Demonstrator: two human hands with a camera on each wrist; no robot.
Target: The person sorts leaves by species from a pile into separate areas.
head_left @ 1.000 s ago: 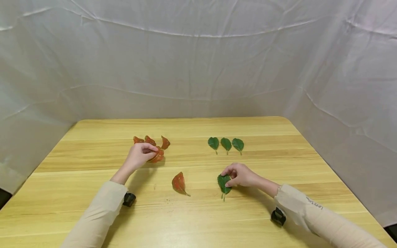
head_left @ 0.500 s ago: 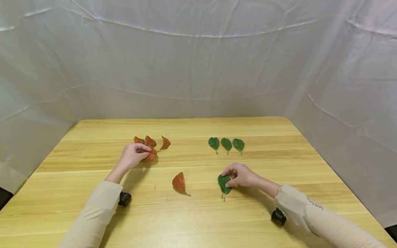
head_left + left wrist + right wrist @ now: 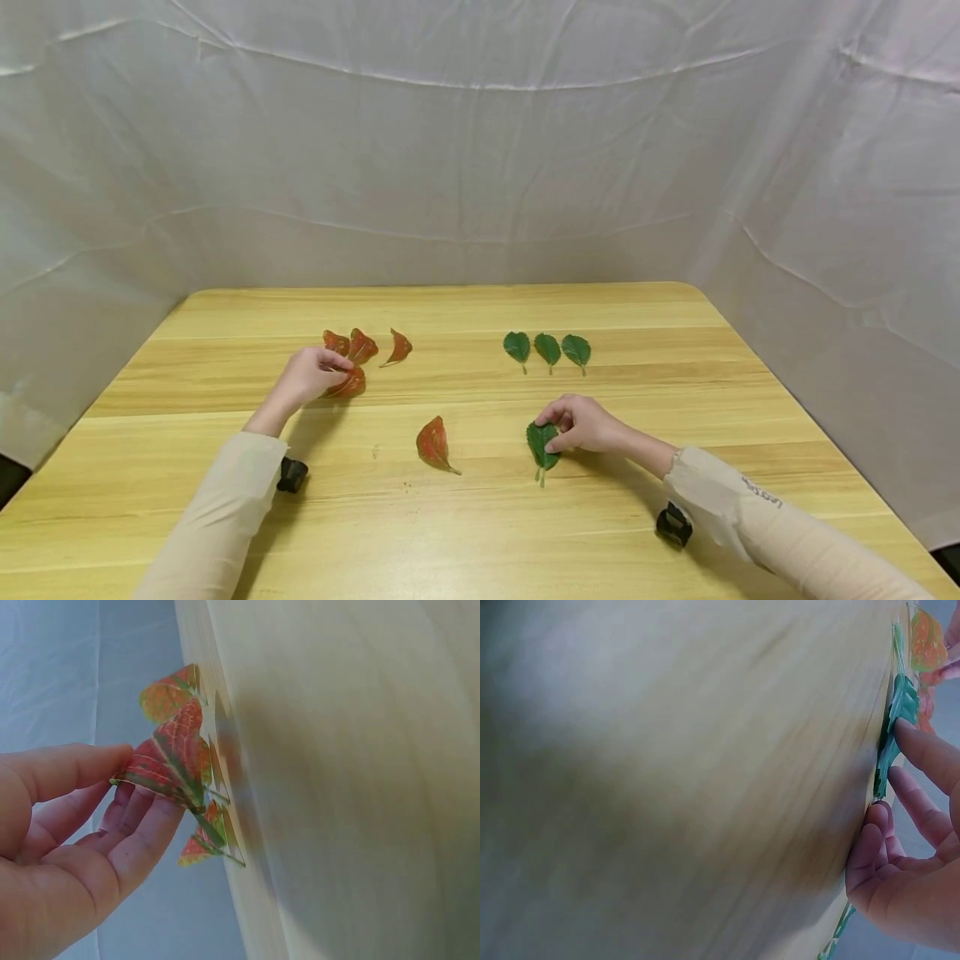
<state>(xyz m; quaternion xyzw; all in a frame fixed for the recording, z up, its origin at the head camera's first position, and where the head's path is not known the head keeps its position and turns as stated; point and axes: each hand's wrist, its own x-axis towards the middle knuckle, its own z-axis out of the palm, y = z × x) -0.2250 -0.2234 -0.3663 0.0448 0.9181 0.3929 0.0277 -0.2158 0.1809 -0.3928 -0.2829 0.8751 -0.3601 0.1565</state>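
My left hand [image 3: 306, 376] pinches a red leaf [image 3: 350, 383] between thumb and fingers, just above the table at the back left. In the left wrist view that red leaf [image 3: 169, 761] overlaps others behind it. Two red leaves [image 3: 363, 346] lie just beyond the hand, and a third red leaf [image 3: 400, 347] lies apart to their right. My right hand [image 3: 588, 423] holds green leaves [image 3: 542, 443] by thumb and fingers, low at the tabletop; two stems point toward me. The right wrist view shows the thumb on the green leaf [image 3: 901, 712].
Three green leaves [image 3: 548, 348] lie in a row at the back right of the wooden table [image 3: 480, 533]. A single red leaf [image 3: 433, 443] lies between my hands. Pale cloth [image 3: 480, 167] walls the back and sides.
My left hand has moved left with the pinched red leaf, uncovering more of the red leaves behind it. My right hand and its green leaves stay in place.
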